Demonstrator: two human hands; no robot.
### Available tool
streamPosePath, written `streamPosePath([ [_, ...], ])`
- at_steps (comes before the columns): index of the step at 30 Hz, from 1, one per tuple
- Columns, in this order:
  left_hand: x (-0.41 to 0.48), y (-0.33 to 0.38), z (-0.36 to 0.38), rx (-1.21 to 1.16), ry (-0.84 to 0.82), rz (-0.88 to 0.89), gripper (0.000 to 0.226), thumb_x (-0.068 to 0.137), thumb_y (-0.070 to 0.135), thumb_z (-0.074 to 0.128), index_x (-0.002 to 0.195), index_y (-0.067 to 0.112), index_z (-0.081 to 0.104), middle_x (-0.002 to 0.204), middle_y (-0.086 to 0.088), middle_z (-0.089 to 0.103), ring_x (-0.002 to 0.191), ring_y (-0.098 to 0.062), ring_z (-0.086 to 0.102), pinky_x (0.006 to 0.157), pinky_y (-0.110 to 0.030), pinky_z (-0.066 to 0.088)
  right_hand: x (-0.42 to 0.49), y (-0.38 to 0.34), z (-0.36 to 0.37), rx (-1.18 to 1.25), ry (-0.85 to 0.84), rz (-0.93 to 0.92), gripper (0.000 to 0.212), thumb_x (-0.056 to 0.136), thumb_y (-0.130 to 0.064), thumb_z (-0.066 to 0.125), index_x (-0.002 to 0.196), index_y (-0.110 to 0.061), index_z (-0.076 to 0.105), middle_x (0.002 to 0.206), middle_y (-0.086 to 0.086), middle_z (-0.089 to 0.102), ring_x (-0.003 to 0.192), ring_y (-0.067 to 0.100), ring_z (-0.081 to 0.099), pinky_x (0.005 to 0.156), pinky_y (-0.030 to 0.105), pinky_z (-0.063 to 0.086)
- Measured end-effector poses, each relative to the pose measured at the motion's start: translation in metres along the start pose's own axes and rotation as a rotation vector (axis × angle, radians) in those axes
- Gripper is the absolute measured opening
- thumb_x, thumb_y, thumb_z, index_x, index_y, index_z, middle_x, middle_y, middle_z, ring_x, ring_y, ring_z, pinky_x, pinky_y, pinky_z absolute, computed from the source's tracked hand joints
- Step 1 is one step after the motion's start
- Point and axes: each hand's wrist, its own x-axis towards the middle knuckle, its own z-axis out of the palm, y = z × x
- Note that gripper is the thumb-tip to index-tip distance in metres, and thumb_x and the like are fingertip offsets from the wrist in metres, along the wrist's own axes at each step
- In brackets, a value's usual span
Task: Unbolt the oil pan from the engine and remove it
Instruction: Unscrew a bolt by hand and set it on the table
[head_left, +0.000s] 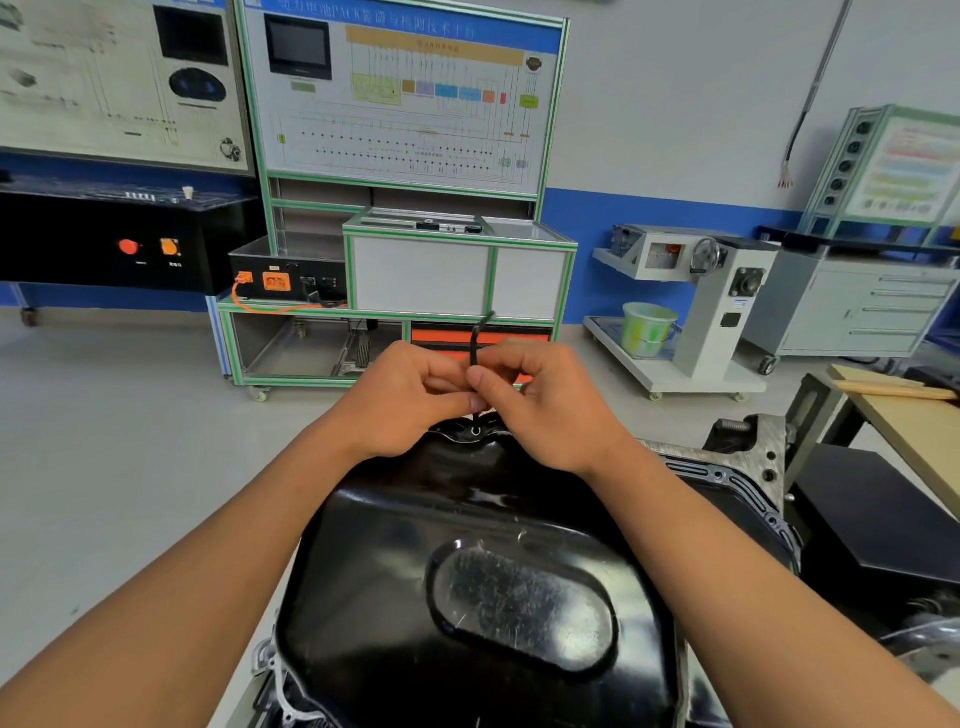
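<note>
Head view, frame centre: we see left hand (410, 400) and right hand (540, 400) pinching a thin bent black hex key (476, 343) above the glossy, domed oil pan (467, 597).

Both bare forearms run in from the bottom corners and converge mid-frame, wrists roughly level. Left grip (410, 400) and right grip (540, 410) meet fingertip to fingertip, fingers curled inward, backs toward the camera. Both pinch the shaft of a thin black key (475, 338); the right thumb lies across it, pointing left.
</note>
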Motion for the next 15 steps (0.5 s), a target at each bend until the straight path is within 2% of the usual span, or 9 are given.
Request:
streamPosePath([
  [2, 0.0007, 0.0016, 0.0003, 0.023, 0.034, 0.013, 0.027, 0.080, 0.005, 0.078, 0.068, 0.029, 0.075, 0.068, 0.008, 0.074, 0.066, -0.003, 0.067, 0.070, -0.028, 0.056, 0.0011, -0.0005, 0.0020, 0.064, 0.033, 0.035, 0.004, 0.088, -0.017, 0.075, 0.088, -0.013, 0.077, 0.070, 0.000, 0.070, 0.061, 0.016, 0.055, 0.061, 0.025, 0.048],
  [4, 0.0025, 0.0023, 0.0024, 0.036, 0.060, 0.023, 0.029, 0.077, 0.006, 0.081, 0.060, 0.026, 0.069, 0.058, 0.010, 0.067, 0.058, 0.002, 0.057, 0.062, -0.024, 0.048, 0.0023, -0.0014, 0.0042, 0.123, 0.072, 0.076, 0.009, 0.081, -0.019, 0.084, 0.087, -0.016, 0.078, 0.067, -0.005, 0.068, 0.059, 0.014, 0.055, 0.058, 0.025, 0.047],
  [5, 0.0037, 0.0022, 0.0030, 0.038, 0.059, 0.021, 0.019, 0.076, 0.008, 0.083, 0.065, 0.018, 0.071, 0.061, 0.002, 0.068, 0.061, -0.002, 0.057, 0.061, -0.033, 0.048, 0.0032, -0.0011, 0.0047, 0.146, 0.083, 0.082, 0.009, 0.079, -0.018, 0.085, 0.083, -0.020, 0.077, 0.063, -0.010, 0.066, 0.058, 0.011, 0.055, 0.057, 0.024, 0.046],
  [6, 0.0046, 0.0020, 0.0034, 0.049, 0.056, 0.016, 0.012, 0.075, 0.010, 0.084, 0.073, 0.008, 0.072, 0.069, -0.010, 0.071, 0.066, -0.007, 0.058, 0.064, -0.041, 0.051, 0.0038, -0.0012, 0.0048, 0.156, 0.094, 0.076, 0.012, 0.080, -0.015, 0.084, 0.079, -0.023, 0.075, 0.059, -0.013, 0.064, 0.056, 0.009, 0.055, 0.056, 0.022, 0.045],
  [7, 0.0045, 0.0028, 0.0034, 0.055, 0.047, 0.016, 0.013, 0.075, 0.011, 0.084, 0.078, 0.005, 0.073, 0.075, -0.015, 0.072, 0.069, -0.009, 0.059, 0.069, -0.043, 0.052, 0.0038, -0.0013, 0.0047, 0.159, 0.097, 0.065, 0.014, 0.081, -0.013, 0.083, 0.077, -0.023, 0.075, 0.058, -0.014, 0.063, 0.054, 0.005, 0.054, 0.055, 0.019, 0.044],
  [8, 0.0039, 0.0030, 0.0031, 0.049, 0.030, 0.034, 0.009, 0.076, 0.011, 0.083, 0.080, 0.013, 0.075, 0.076, -0.008, 0.074, 0.071, -0.006, 0.062, 0.069, -0.037, 0.055, 0.0037, -0.0012, 0.0044, 0.161, 0.087, 0.052, 0.012, 0.084, -0.011, 0.080, 0.078, -0.020, 0.075, 0.058, -0.014, 0.063, 0.054, 0.001, 0.053, 0.055, 0.015, 0.042],
  [10, 0.0008, 0.0037, 0.0023, 0.002, -0.018, 0.051, 0.030, 0.081, 0.006, 0.078, 0.078, 0.036, 0.077, 0.078, 0.010, 0.076, 0.076, 0.003, 0.067, 0.071, -0.016, 0.052, 0.0024, -0.0032, 0.0024, 0.113, 0.045, 0.018, 0.012, 0.089, -0.010, 0.074, 0.080, -0.016, 0.075, 0.062, -0.011, 0.061, 0.056, 0.002, 0.051, 0.058, 0.014, 0.040],
  [13, -0.0022, 0.0044, 0.0009, -0.043, -0.063, 0.032, 0.041, 0.087, 0.005, 0.072, 0.084, 0.046, 0.077, 0.087, 0.011, 0.078, 0.086, 0.002, 0.070, 0.080, -0.012, 0.051, 0.0024, -0.0043, 0.0011, -0.002, -0.009, -0.023, 0.024, 0.095, -0.009, 0.066, 0.071, -0.013, 0.066, 0.062, 0.000, 0.056, 0.060, 0.014, 0.046, 0.059, 0.030, 0.042],
  [15, -0.0009, 0.0021, 0.0006, -0.043, -0.026, 0.019, 0.037, 0.085, 0.006, 0.073, 0.081, 0.043, 0.078, 0.084, 0.010, 0.078, 0.084, 0.001, 0.071, 0.079, -0.013, 0.052, 0.0022, -0.0036, 0.0015, -0.020, -0.029, -0.029, 0.017, 0.096, -0.009, 0.063, 0.082, -0.003, 0.071, 0.069, 0.008, 0.064, 0.065, 0.021, 0.054, 0.063, 0.035, 0.047],
])
